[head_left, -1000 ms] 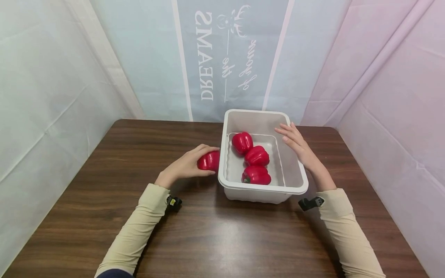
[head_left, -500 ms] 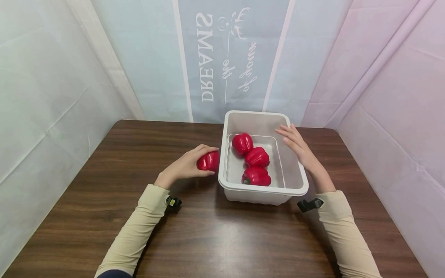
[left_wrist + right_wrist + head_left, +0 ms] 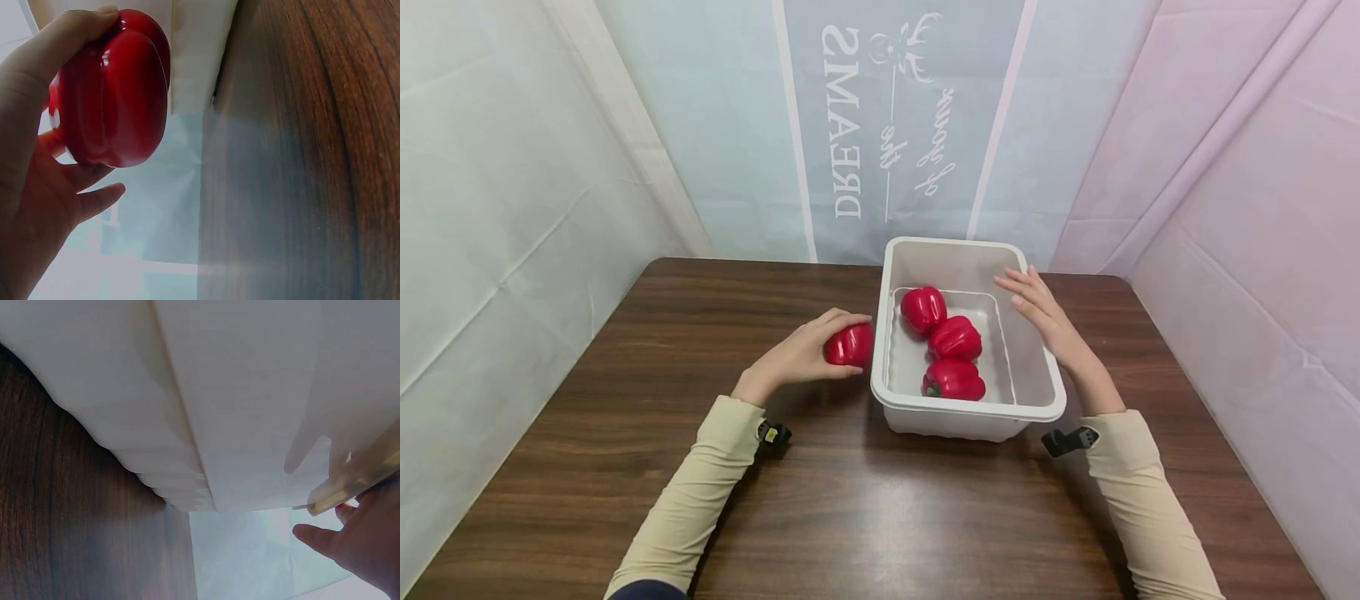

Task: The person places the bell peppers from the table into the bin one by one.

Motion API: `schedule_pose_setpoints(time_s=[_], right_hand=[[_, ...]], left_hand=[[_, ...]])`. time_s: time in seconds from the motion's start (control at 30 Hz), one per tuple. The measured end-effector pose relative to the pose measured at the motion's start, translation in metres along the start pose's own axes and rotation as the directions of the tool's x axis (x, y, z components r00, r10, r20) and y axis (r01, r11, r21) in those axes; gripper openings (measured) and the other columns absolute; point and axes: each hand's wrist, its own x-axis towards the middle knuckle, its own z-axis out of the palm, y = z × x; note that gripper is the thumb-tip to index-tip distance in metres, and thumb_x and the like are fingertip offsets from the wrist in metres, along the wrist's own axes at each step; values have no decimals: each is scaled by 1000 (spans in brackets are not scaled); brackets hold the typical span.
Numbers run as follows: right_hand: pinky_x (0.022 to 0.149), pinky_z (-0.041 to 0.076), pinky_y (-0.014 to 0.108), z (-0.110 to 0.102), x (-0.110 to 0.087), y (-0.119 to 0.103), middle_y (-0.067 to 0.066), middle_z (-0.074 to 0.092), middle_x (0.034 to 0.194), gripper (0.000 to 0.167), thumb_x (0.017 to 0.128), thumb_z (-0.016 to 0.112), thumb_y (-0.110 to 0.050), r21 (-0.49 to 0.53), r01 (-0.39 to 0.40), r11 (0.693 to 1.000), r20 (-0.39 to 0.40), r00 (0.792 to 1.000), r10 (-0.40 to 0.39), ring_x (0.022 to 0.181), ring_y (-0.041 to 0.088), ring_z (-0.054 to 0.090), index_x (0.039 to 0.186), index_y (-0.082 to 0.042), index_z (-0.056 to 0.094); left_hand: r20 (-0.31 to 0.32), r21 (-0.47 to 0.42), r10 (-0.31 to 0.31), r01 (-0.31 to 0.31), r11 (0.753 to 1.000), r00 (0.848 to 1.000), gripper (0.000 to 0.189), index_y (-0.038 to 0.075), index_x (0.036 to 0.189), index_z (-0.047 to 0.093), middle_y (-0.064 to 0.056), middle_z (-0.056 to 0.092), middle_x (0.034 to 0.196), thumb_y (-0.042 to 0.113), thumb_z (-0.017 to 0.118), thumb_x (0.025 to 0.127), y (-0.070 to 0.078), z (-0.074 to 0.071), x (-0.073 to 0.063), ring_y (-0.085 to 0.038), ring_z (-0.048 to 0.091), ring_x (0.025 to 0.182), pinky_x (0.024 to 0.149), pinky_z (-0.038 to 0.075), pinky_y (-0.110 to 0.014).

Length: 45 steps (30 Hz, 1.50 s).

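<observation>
A red bell pepper (image 3: 848,345) is held in my left hand (image 3: 805,350), just outside the left wall of a white plastic bin (image 3: 967,409). The left wrist view shows that pepper (image 3: 112,94) gripped between thumb and fingers, off the tabletop. Inside the bin lie three more red peppers: one toward the back (image 3: 923,311), a middle pepper (image 3: 955,338) and a front pepper (image 3: 953,380) with its green stem end showing. My right hand (image 3: 1047,321) reaches over the bin's right rim, fingers extended and holding nothing. From the right wrist, the bin's outer wall (image 3: 250,394) fills most of the view.
The dark wood table (image 3: 850,517) carries the bin near its back edge. A printed blue-grey cloth (image 3: 902,125) hangs behind it, with white cloth walls at left (image 3: 512,208) and right (image 3: 1262,250).
</observation>
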Motion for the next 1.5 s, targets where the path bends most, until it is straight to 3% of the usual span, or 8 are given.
schedule_pose_setpoints(time_s=[0.73, 1.07, 1.37, 1.5], right_hand=[[108, -5, 62, 0, 0, 1, 24, 26, 147, 42, 97, 39, -12, 10, 8, 1000, 0, 1000, -8, 142, 31, -4, 134, 6, 42], [107, -5, 63, 0, 0, -1, 25, 26, 146, 42, 96, 39, -12, 5, 2, 1000, -2, 1000, -2, 142, 32, -4, 134, 6, 42], [108, -5, 61, -3, 5, 31, 15, 29, 149, 42, 98, 40, -20, -8, 21, 1000, -12, 1000, -21, 143, 24, -4, 136, -5, 45], [109, -5, 61, -3, 6, 37, 14, 29, 148, 42, 98, 40, -23, -10, 36, 999, -17, 999, -37, 143, 27, -3, 136, -7, 46]], left_hand=[[-12, -9, -5, 5, 1000, 1000, 74, 23, 136, 44, 3, 48, 123, 38, 78, 72, 6, -8, -1, -16, 50, 110, 82, 53, -37], [-53, -4, 11, -11, 1000, 999, 74, 29, 136, 43, 3, 48, 123, 39, 78, 71, 6, -12, 2, -14, 50, 110, 83, 52, -36], [-77, -2, 14, -14, 1000, 997, 73, 34, 135, 42, 7, 48, 122, 41, 76, 72, 6, -18, 1, -9, 49, 109, 83, 52, -31], [-91, -7, 13, -14, 1000, 996, 73, 35, 135, 42, 8, 47, 122, 40, 77, 71, 7, -20, 1, -7, 48, 108, 82, 52, -29]])
